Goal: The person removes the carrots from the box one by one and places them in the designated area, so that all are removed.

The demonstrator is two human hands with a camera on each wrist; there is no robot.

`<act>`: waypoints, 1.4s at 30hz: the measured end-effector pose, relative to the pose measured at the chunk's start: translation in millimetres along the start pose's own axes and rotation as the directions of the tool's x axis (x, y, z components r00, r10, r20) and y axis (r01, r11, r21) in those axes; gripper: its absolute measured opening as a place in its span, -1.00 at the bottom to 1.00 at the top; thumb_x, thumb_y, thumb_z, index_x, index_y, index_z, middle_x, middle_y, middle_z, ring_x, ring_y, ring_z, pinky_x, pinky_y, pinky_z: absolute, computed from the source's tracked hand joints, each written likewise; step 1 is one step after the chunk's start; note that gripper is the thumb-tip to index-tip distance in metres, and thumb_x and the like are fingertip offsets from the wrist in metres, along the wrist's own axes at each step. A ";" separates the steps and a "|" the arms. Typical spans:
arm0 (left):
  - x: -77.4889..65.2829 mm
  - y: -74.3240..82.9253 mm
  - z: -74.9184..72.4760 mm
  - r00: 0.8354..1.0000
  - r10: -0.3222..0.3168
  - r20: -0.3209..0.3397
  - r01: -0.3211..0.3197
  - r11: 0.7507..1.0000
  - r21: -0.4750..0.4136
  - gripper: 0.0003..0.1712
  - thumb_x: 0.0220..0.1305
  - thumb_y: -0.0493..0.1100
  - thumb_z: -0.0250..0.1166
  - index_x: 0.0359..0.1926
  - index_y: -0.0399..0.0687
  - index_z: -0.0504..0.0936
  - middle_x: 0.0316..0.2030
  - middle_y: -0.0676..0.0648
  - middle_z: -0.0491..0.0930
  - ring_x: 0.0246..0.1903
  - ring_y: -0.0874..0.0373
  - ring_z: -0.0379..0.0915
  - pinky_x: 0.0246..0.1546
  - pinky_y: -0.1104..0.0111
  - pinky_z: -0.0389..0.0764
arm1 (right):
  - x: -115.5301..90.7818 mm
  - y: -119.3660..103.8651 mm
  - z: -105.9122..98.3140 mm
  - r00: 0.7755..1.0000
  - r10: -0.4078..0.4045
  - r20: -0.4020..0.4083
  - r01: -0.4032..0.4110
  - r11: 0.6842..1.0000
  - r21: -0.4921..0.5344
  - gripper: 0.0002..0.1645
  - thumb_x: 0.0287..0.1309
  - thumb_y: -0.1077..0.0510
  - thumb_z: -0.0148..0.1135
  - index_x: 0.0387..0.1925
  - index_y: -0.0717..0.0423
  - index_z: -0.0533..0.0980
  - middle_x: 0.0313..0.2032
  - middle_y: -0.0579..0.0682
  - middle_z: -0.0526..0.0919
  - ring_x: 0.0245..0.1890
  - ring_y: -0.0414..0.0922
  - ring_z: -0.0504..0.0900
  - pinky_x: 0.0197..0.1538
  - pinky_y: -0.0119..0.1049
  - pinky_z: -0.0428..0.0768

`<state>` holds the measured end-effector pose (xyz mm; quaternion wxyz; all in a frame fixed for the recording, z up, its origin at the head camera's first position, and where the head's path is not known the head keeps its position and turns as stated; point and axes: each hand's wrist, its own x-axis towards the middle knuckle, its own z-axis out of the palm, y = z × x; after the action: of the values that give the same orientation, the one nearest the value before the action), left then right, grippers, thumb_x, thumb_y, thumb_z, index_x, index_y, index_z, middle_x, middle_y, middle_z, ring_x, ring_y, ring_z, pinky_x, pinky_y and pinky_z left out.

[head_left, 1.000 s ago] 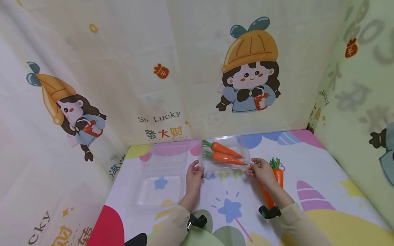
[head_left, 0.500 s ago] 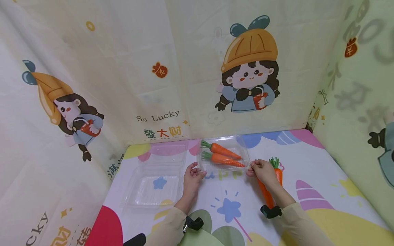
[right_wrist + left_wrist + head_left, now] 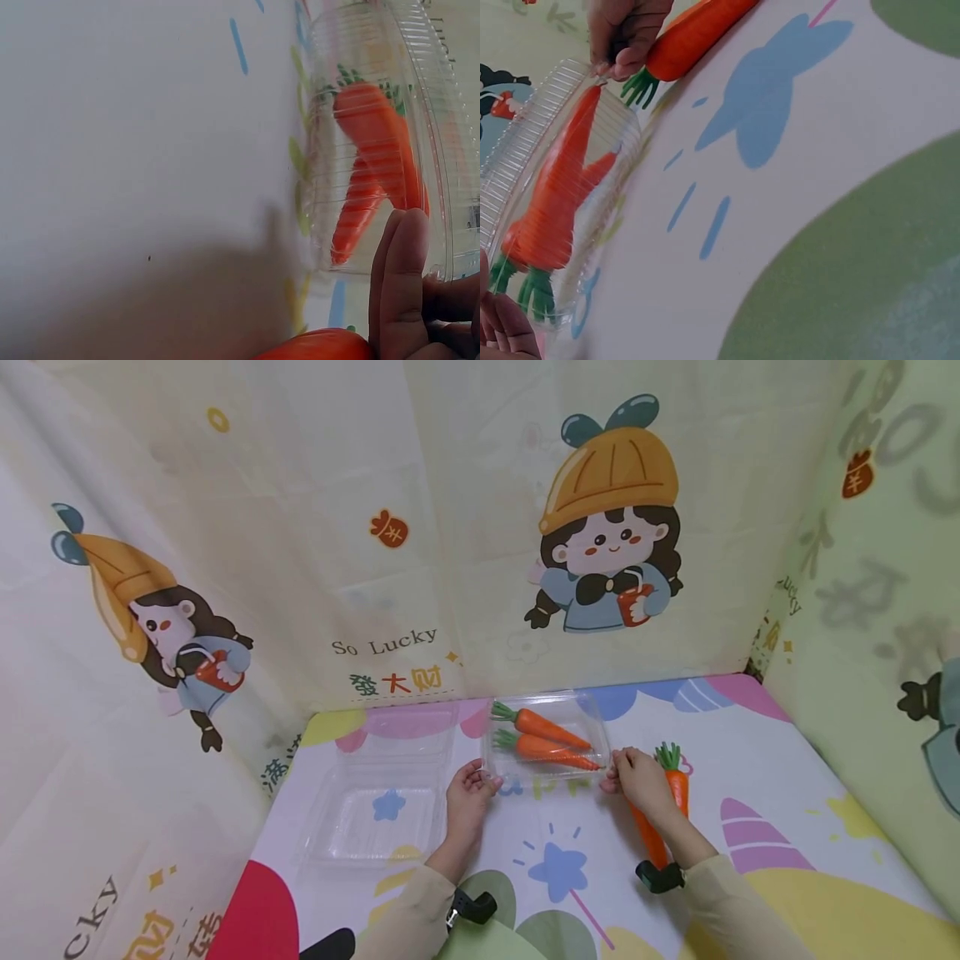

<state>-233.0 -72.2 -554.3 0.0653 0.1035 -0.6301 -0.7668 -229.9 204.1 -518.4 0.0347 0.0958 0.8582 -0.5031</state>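
Note:
A clear plastic clamshell box (image 3: 551, 700), its lid over the base, lies at the back of the table. Two orange carrots with green tops are inside, a rear carrot (image 3: 551, 729) and a front carrot (image 3: 543, 750). My left hand (image 3: 467, 797) pinches the box's front left corner; in the left wrist view only some of its fingers (image 3: 510, 322) show at the edge. At the front right corner, my right hand (image 3: 643, 783) pinches the rim between thumb and fingers. The right wrist view shows two of its fingers (image 3: 405, 285) lying nearly straight against that corner.
Another clear clamshell box (image 3: 352, 839) stands with its lid up, left of my left hand. Two loose carrots lie under and beside my right forearm, a nearer carrot (image 3: 651, 839) and a farther carrot (image 3: 679, 785). A printed curtain (image 3: 480, 568) rises behind the table.
My left hand has shifted slightly left and down along the corner. My right hand has stayed at its corner, and the box has barely moved.

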 end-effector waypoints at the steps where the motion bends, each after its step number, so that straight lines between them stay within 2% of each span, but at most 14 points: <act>1: -0.3 0.3 0.2 1.000 0.004 -0.002 -0.004 1.000 0.001 -0.42 0.13 -0.56 0.41 0.19 -0.55 0.46 -0.24 -0.11 0.51 -0.30 0.23 0.42 -0.38 0.58 0.52 | -0.5 -0.6 0.1 1.000 -0.002 0.001 0.002 1.000 0.002 -0.59 0.64 0.08 -0.15 -0.15 0.37 0.45 -0.32 0.15 0.66 -0.46 -0.17 0.76 -0.23 -0.24 0.76; 6: -1.7 0.9 0.7 1.000 0.016 -0.020 -0.016 1.000 0.010 -0.46 0.13 -0.55 0.41 0.15 -0.57 0.47 -0.20 -0.15 0.53 -0.27 0.22 0.43 -0.34 0.58 0.53 | 0.3 -0.7 0.4 1.000 -0.007 0.004 0.007 1.000 0.012 -0.60 0.63 0.10 -0.14 -0.13 0.39 0.46 -0.34 0.16 0.65 -0.48 -0.16 0.76 -0.25 -0.22 0.77; 14: -1.5 -4.8 0.1 0.998 0.009 -0.059 -0.008 1.000 0.014 -0.54 0.18 -0.53 0.40 0.09 -0.59 0.50 -0.20 -0.17 0.57 -0.27 0.22 0.47 -0.34 0.58 0.54 | 1.3 -1.6 -0.9 0.999 -0.030 0.014 0.031 0.999 -0.038 -0.59 0.63 0.10 -0.13 -0.06 0.40 0.49 -0.35 0.13 0.65 -0.49 -0.18 0.72 -0.31 -0.34 0.73; 22: -3.9 -8.2 -1.2 0.997 0.036 -0.063 -0.032 0.998 0.050 -0.73 0.23 -0.43 0.42 -0.08 -0.46 0.57 -0.29 -0.07 0.56 -0.32 0.25 0.45 -0.37 0.56 0.51 | 1.5 -5.5 -1.7 0.999 -0.032 0.011 0.032 0.997 -0.076 -0.61 0.62 0.12 -0.13 -0.12 0.38 0.48 -0.39 0.12 0.64 -0.54 -0.19 0.65 -0.37 -0.37 0.68; 27: -5.6 -6.1 0.0 0.998 0.048 -0.033 -0.047 0.998 0.048 -0.79 0.33 -0.41 0.33 -0.08 -0.43 0.52 -0.28 -0.05 0.50 -0.32 0.25 0.41 -0.36 0.55 0.48 | 1.2 -8.4 -2.2 0.999 -0.041 0.008 0.042 0.996 -0.084 -0.61 0.61 0.13 -0.13 -0.16 0.37 0.49 -0.44 0.11 0.61 -0.57 -0.17 0.63 -0.41 -0.38 0.67; 30: -6.9 -2.2 1.7 0.999 0.011 -0.036 -0.011 1.000 0.010 -0.85 0.47 -0.32 0.20 -0.07 -0.38 0.50 -0.30 -0.04 0.48 -0.33 0.22 0.41 -0.30 0.49 0.52 | 1.4 -8.3 -2.1 0.999 -0.044 0.012 0.045 0.995 -0.091 -0.62 0.60 0.13 -0.12 -0.18 0.35 0.50 -0.46 0.09 0.61 -0.57 -0.16 0.63 -0.41 -0.38 0.66; 34: -5.5 3.0 4.3 0.997 -0.052 -0.059 0.049 0.997 -0.051 -0.75 0.63 -0.18 0.01 0.02 -0.33 0.44 -0.27 -0.05 0.45 -0.32 0.18 0.40 -0.23 0.40 0.54 | 1.9 -6.5 -3.8 0.998 -0.052 0.038 0.056 0.994 -0.096 -0.63 0.60 0.13 -0.11 -0.20 0.34 0.50 -0.46 0.09 0.60 -0.57 -0.15 0.61 -0.41 -0.35 0.67; 38: -0.3 9.6 7.5 0.995 -0.076 -0.058 0.071 0.995 -0.072 -0.73 0.62 -0.24 -0.04 0.12 -0.38 0.39 -0.22 -0.07 0.43 -0.33 0.18 0.35 -0.24 0.40 0.50 | 1.9 -4.9 -7.1 0.996 -0.061 0.060 0.066 0.994 -0.090 -0.64 0.59 0.12 -0.05 -0.23 0.34 0.50 -0.43 0.13 0.61 -0.56 -0.13 0.61 -0.43 -0.34 0.67; 42: 7.3 17.1 10.6 0.990 -0.133 -0.053 0.125 0.983 -0.133 -0.72 0.58 -0.33 -0.06 0.14 -0.42 0.43 -0.23 -0.04 0.46 -0.39 0.20 0.30 -0.31 0.43 0.42 | 2.0 -4.0 -10.3 0.995 -0.080 0.052 0.085 0.991 -0.101 -0.65 0.55 0.09 0.04 -0.26 0.31 0.51 -0.45 0.12 0.64 -0.58 -0.08 0.64 -0.46 -0.33 0.66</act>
<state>-243.2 -67.3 -536.1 0.0413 0.1635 -0.5688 -0.8050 -232.2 211.3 -510.3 0.0390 0.0462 0.8851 -0.4614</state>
